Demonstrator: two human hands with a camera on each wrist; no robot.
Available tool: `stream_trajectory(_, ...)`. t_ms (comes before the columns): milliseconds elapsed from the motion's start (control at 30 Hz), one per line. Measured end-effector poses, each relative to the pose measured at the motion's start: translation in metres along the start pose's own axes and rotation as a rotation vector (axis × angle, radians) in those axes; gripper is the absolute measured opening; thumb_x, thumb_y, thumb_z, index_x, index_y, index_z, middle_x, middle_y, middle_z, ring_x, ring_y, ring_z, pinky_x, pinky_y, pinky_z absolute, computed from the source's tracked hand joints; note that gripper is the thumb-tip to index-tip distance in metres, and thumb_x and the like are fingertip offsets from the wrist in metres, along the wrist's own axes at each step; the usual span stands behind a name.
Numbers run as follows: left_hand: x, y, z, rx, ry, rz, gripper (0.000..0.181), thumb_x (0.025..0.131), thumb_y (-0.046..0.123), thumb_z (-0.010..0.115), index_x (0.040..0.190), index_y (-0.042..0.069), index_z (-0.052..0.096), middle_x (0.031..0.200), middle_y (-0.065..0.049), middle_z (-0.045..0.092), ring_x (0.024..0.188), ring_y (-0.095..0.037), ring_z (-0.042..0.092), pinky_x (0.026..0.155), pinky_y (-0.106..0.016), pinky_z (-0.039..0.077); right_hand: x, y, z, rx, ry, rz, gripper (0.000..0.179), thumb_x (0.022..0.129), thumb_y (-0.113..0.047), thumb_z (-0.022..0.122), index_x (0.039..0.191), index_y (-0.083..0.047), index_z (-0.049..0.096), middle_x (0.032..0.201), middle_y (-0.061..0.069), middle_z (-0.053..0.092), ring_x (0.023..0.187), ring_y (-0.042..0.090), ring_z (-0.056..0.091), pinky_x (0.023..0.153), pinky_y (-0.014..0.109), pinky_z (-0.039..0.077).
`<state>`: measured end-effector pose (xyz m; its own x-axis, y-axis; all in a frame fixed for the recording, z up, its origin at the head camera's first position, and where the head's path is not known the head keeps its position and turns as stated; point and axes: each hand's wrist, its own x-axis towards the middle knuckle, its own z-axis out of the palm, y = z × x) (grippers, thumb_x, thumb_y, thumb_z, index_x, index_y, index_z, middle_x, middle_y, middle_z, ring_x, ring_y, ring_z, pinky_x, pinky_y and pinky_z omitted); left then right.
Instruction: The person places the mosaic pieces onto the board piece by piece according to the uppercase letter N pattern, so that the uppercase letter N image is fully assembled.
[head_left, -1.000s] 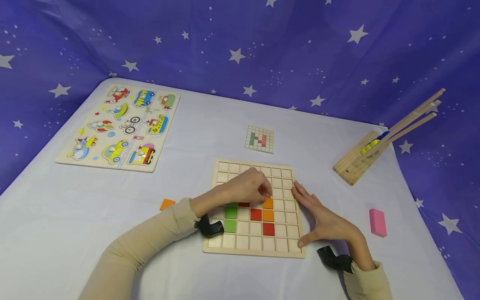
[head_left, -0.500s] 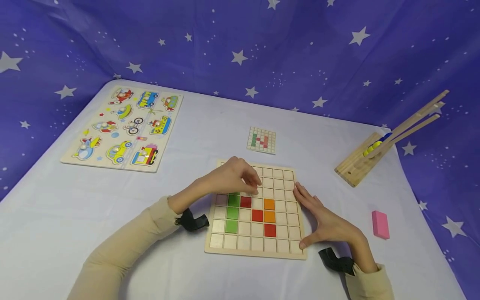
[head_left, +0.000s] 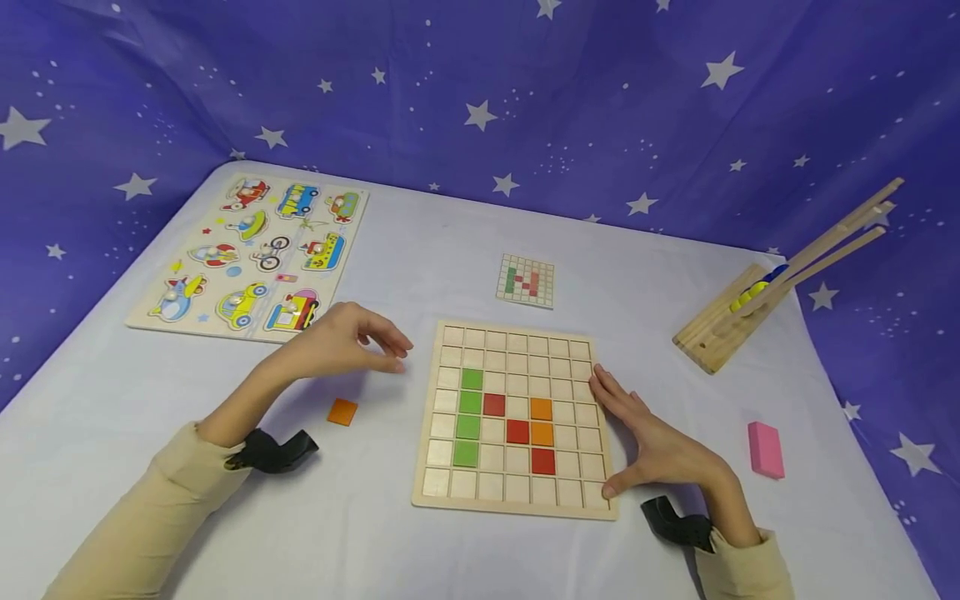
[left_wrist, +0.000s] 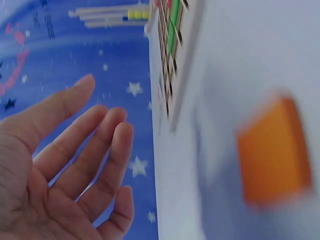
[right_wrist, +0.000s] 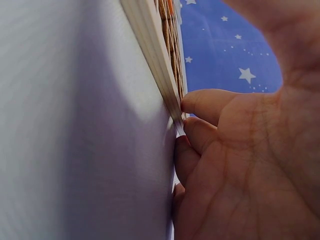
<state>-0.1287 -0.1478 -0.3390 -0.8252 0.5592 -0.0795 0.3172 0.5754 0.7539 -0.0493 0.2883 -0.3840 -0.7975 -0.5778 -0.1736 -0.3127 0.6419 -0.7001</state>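
Observation:
My left hand (head_left: 341, 342) hovers over the table left of the wooden grid board (head_left: 510, 505), its fingers loosely bent with nothing between them. Below it on the cloth lies an orange square tile (head_left: 342, 412), large and blurred in the left wrist view. Green tiles (head_left: 468, 427) form a column on the board. To their right sit red tiles (head_left: 517, 431) on a slant and two orange tiles (head_left: 542, 434), one above the other. My right hand (head_left: 660, 442) rests at the board's right edge, fingertips and thumb touching it; in the right wrist view the fingers meet the board's side.
Behind the board lies a small pattern card (head_left: 526, 281) with green and red squares. A vehicle puzzle board (head_left: 247, 254) is at the back left. At the right stand a wooden rack with beads (head_left: 720, 333) and a pink block (head_left: 765, 450). A starry purple cloth hangs behind.
My left hand has left the board's middle and moved left, over the table near the loose orange tile. My right hand stays at the board's right edge.

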Motion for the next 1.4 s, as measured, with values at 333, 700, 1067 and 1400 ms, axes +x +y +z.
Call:
stream_trajectory(333, -0.029, -0.03, -0.017, -0.004, -0.177, -0.064, 0.026, 0.075, 0.023, 0.081, 0.098, 0.013, 0.075, 0.088, 0.004, 0.073, 0.08, -0.006, 0.065, 0.074, -0.023, 0.05, 0.0, 0.0, -0.001, -0.006, 0.007, 0.005, 0.134, 0.055, -0.042, 0.091, 0.155, -0.009, 0.008, 0.162, 0.013, -0.007, 0.149, 0.008, -0.01, 0.106, 0.002, -0.01)
stream_trajectory(700, -0.04, -0.038, -0.018, -0.027, -0.295, -0.076, 0.028, 0.063, 0.02, 0.088, 0.086, 0.013, 0.074, 0.069, 0.005, 0.06, 0.067, -0.006, 0.053, 0.063, -0.02, 0.044, 0.001, 0.001, -0.002, -0.019, 0.009, -0.02, 0.132, 0.058, -0.043, 0.09, 0.154, -0.005, 0.008, 0.162, 0.016, -0.008, 0.149, 0.01, -0.01, 0.107, 0.002, -0.01)
stream_trajectory(1067, -0.04, -0.037, -0.012, 0.048, -0.27, -0.06, 0.024, 0.061, 0.013, 0.087, 0.079, 0.017, 0.071, 0.066, 0.006, 0.054, 0.063, -0.006, 0.05, 0.061, -0.02, 0.041, 0.0, 0.001, -0.001, -0.002, 0.002, -0.026, 0.132, 0.058, -0.041, 0.09, 0.154, -0.006, 0.007, 0.161, 0.017, -0.008, 0.149, 0.012, -0.011, 0.106, 0.003, -0.01)
stream_trajectory(1400, -0.038, -0.037, -0.007, 0.057, -0.278, 0.011, 0.025, 0.064, 0.008, 0.084, 0.075, 0.019, 0.063, 0.069, 0.008, 0.058, 0.066, -0.007, 0.052, 0.062, -0.021, 0.045, 0.0, 0.002, 0.0, -0.001, 0.002, -0.014, 0.132, 0.058, -0.042, 0.09, 0.155, -0.007, 0.007, 0.162, 0.015, -0.008, 0.149, 0.012, -0.011, 0.106, 0.003, -0.01)
